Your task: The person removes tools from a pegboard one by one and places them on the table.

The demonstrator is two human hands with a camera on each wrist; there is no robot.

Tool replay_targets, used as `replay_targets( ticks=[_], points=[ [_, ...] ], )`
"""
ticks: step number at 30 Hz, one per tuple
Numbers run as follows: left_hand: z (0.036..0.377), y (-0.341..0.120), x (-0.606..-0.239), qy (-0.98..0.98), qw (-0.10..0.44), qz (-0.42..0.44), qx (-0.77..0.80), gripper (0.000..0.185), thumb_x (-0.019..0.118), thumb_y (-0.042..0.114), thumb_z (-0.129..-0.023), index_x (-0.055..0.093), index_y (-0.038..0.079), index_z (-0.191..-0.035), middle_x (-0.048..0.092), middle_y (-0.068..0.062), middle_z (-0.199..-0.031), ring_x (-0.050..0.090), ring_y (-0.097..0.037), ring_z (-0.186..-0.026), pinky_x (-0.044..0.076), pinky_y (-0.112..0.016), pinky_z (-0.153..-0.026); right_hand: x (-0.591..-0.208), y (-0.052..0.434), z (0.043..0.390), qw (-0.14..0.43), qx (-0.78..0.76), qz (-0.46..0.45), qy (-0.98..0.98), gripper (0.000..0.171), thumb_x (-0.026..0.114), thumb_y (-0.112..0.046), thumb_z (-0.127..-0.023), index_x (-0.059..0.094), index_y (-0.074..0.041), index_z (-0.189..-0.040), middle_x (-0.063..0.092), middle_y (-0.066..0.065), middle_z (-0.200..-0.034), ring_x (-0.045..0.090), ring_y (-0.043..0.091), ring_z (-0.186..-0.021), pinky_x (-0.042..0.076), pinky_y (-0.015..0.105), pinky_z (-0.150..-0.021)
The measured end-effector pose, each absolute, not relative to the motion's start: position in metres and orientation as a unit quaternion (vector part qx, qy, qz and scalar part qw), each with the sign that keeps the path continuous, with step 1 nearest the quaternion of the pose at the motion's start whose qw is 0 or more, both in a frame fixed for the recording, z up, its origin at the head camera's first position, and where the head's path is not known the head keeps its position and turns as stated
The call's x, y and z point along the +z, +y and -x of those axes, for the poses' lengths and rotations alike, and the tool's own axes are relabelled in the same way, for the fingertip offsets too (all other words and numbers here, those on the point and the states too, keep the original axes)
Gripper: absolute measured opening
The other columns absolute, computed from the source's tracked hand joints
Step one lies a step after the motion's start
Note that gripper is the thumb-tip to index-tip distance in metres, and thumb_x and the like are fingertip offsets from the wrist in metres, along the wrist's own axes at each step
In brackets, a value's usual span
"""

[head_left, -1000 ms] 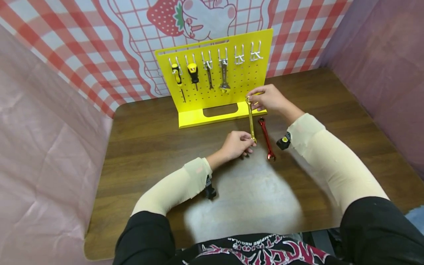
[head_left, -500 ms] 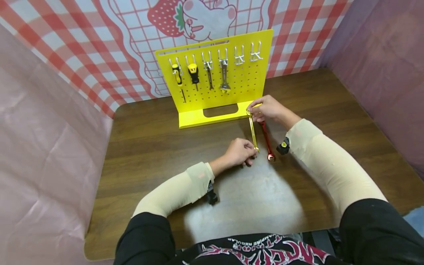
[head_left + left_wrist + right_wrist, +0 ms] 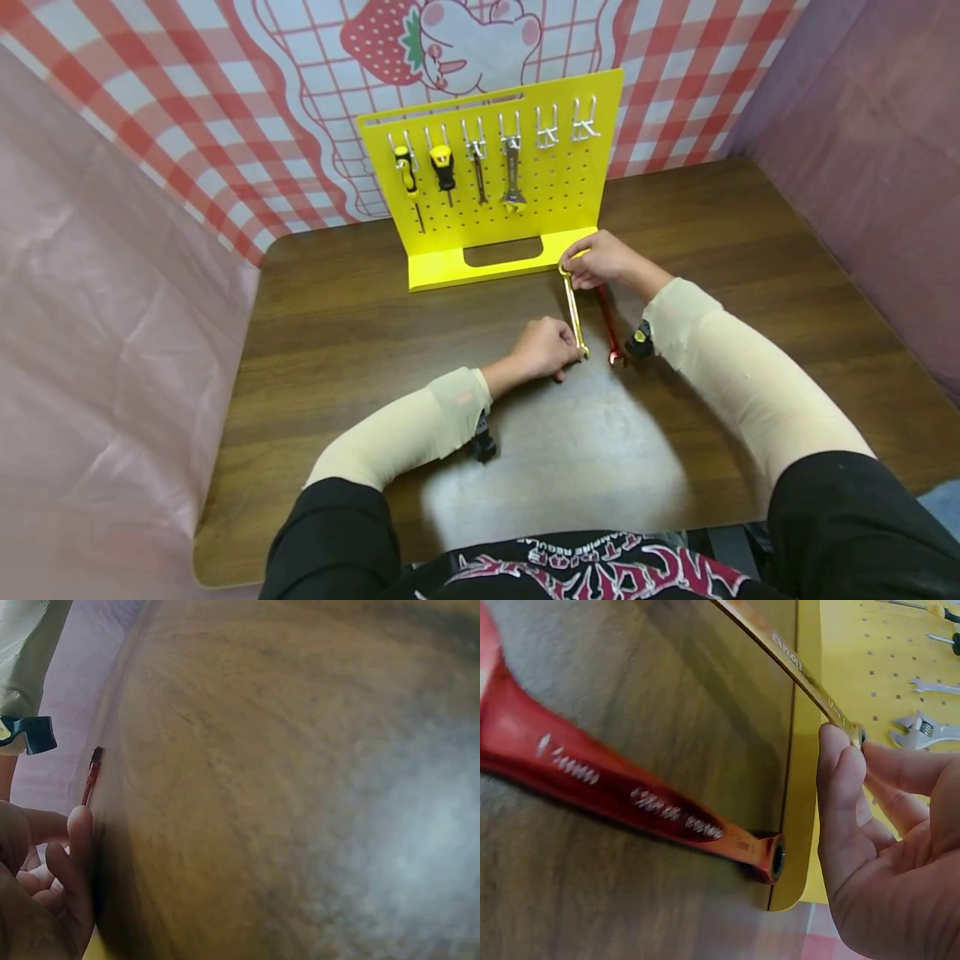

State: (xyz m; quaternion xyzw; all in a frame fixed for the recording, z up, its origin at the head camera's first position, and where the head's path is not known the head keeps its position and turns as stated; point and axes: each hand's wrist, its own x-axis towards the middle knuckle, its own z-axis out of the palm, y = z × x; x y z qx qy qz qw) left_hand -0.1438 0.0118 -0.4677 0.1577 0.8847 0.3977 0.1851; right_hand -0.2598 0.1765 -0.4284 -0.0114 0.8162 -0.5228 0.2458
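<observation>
No txt legible: stamped marks on red wrench (image 3: 622, 799) & gold wrench (image 3: 802, 675) blurred (shirt print too).

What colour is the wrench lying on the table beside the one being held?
Red wrench; clearest in the right wrist view.

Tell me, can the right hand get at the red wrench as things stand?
Probably yes. The red wrench lies bare on the table right beside the right hand, but that hand is pinching the gold wrench and would have to release it first.
</observation>
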Motion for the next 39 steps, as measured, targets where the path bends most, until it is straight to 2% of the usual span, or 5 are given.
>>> replay_targets(
  ticks=[10,15,22,27,39],
  points=[
    [0.144,0.016,-0.467,0.898,0.183,-0.147,0.373,0.021,0.076,0.024,-0.081,0.063,0.015,-0.067,0.060,0.004,-0.051,0.058,-0.007,-0.039,0.047,-0.022,-0.041,-0.441,0.176,0.259,0.189,-0.457,0.050,0.868,0.021,0.057,-0.009,-0.092,0.067,0.006,-0.103,0.065,0.010,-0.071,0.062,0.016,-0.056,0.052,0.028,-0.051],
    [0.143,0.016,-0.467,0.898,0.178,-0.144,0.376,0.021,0.078,0.024,-0.079,0.062,0.015,-0.067,0.059,0.006,-0.051,0.058,-0.007,-0.038,0.047,-0.021,-0.041,-0.442,0.174,0.257,0.139,-0.368,0.080,0.916,0.024,0.052,-0.009,-0.086,0.072,-0.002,-0.097,0.066,0.009,-0.070,0.061,0.019,-0.059,0.046,0.027,-0.050],
    [0.141,0.016,-0.468,0.900,0.169,-0.149,0.374,0.023,0.081,0.026,-0.076,0.063,0.016,-0.066,0.059,0.007,-0.050,0.058,-0.007,-0.037,0.047,-0.021,-0.041,-0.446,0.171,0.254,0.100,-0.276,0.131,0.947,0.024,0.056,-0.013,-0.083,0.076,-0.008,-0.096,0.070,0.009,-0.099,0.058,0.024,-0.085,0.045,0.036,-0.073],
    [0.141,0.015,-0.468,0.898,0.170,-0.149,0.377,0.024,0.082,0.026,-0.075,0.063,0.016,-0.066,0.059,0.006,-0.050,0.057,-0.007,-0.036,0.047,-0.021,-0.041,-0.450,0.171,0.252,0.106,-0.261,0.136,0.950,0.026,0.056,-0.012,-0.082,0.075,-0.007,-0.099,0.070,0.010,-0.103,0.059,0.026,-0.090,0.047,0.042,-0.080],
    [0.142,0.015,-0.467,0.899,0.178,-0.150,0.371,0.024,0.082,0.028,-0.075,0.063,0.017,-0.066,0.061,0.005,-0.050,0.058,-0.009,-0.038,0.047,-0.022,-0.042,-0.454,0.174,0.245,0.103,-0.264,0.137,0.949,0.036,0.057,0.001,-0.074,0.074,-0.008,-0.104,0.071,0.012,-0.097,0.039,0.022,-0.058,0.029,0.029,-0.051]
  ],
)
